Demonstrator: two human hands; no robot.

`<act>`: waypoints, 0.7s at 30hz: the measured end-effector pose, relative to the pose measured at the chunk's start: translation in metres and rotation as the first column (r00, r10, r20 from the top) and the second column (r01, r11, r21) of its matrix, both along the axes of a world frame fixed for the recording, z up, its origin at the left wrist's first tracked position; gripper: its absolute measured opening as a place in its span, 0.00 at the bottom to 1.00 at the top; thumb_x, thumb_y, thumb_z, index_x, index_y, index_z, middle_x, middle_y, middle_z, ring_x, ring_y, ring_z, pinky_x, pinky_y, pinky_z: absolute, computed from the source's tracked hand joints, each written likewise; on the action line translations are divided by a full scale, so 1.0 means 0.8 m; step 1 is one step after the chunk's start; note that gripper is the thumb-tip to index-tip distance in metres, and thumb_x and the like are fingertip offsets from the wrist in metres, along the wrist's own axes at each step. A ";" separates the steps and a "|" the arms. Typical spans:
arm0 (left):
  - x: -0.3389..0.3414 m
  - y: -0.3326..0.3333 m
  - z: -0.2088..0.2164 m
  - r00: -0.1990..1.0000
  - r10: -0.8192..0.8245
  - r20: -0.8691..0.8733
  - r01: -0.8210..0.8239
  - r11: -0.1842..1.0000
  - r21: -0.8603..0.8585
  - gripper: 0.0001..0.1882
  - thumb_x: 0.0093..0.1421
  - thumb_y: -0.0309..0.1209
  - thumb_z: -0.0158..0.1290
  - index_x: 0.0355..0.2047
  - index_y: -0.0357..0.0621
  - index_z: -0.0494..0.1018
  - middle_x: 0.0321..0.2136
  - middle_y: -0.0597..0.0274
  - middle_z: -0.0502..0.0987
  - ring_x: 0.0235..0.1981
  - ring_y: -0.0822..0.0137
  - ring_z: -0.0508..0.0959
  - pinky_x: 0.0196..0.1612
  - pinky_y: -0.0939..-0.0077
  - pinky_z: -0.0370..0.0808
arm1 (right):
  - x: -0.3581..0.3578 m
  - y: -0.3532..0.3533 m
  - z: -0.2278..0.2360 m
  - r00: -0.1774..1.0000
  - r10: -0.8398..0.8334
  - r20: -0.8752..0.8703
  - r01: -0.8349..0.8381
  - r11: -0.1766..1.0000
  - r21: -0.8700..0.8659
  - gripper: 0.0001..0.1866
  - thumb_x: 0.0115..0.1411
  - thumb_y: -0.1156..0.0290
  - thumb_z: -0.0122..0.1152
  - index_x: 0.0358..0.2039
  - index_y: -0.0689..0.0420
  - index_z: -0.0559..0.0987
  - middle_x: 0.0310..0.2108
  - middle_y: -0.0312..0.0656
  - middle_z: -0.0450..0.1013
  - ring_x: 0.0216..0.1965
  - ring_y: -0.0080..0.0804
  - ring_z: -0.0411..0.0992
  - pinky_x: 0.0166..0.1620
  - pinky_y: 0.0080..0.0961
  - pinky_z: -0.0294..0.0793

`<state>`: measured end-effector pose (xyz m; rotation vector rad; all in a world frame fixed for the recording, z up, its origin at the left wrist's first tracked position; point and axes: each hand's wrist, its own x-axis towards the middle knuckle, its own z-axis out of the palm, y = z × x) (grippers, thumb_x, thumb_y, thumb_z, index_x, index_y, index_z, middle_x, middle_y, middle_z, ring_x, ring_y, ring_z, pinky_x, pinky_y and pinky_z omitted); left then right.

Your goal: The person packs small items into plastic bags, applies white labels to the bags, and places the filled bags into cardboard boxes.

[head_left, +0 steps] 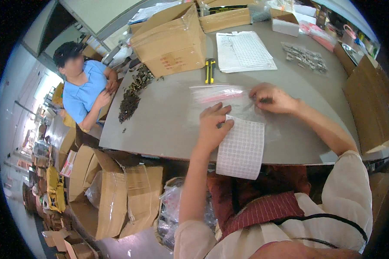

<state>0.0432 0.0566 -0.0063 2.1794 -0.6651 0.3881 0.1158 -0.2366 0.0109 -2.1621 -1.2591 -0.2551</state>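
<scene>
A clear zip bag [220, 96] with a pink strip along its top lies flat on the table before me. My left hand [214, 123] has its fingertips on the bag, while its thumb grips the upper left corner of a white sheet of small round stickers [242, 149]. The sheet's lower end reaches past the table's near edge. My right hand [274, 99] is closed at the bag's right end, its fingertips pinching the plastic there. Small dark spots show among the fingers of both hands; I cannot tell whether they are parts or shadow.
A yellow-black utility knife [210, 71] and printed papers [244, 52] lie beyond the bag. Dark metal parts [132, 97] are heaped left, near a seated person in blue [84, 84]. Bagged metal pieces [304, 57] lie far right. Cardboard boxes [170, 45] stand behind; others sit below left.
</scene>
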 end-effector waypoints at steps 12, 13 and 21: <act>0.007 -0.004 -0.006 0.962 0.225 -0.153 -0.253 0.948 -0.194 0.09 0.52 0.28 0.59 0.27 0.30 0.78 0.50 0.49 0.80 0.50 0.54 0.79 0.50 0.69 0.74 | 0.017 -0.078 0.003 0.812 -0.546 -0.206 0.431 0.799 -0.419 0.16 0.55 0.66 0.65 0.42 0.59 0.76 0.46 0.47 0.74 0.48 0.44 0.73 0.55 0.38 0.69; 0.007 -0.009 -0.002 0.968 0.197 -0.153 -0.224 0.956 -0.190 0.09 0.52 0.28 0.59 0.27 0.30 0.78 0.50 0.49 0.80 0.50 0.54 0.79 0.50 0.69 0.74 | 0.008 -0.097 0.000 0.795 -0.569 -0.209 0.455 0.788 -0.416 0.16 0.55 0.66 0.65 0.42 0.59 0.76 0.46 0.47 0.74 0.48 0.44 0.73 0.55 0.38 0.69; 0.019 0.002 -0.007 0.953 0.287 -0.099 -0.260 0.940 0.220 0.24 0.57 0.39 0.57 0.54 0.51 0.78 0.60 0.70 0.75 0.69 0.49 0.60 0.69 0.39 0.39 | -0.141 -0.250 0.146 0.759 -0.651 -0.033 0.648 0.759 -0.064 0.04 0.61 0.77 0.56 0.36 0.59 0.71 0.32 0.44 0.75 0.36 0.39 0.75 0.41 0.34 0.73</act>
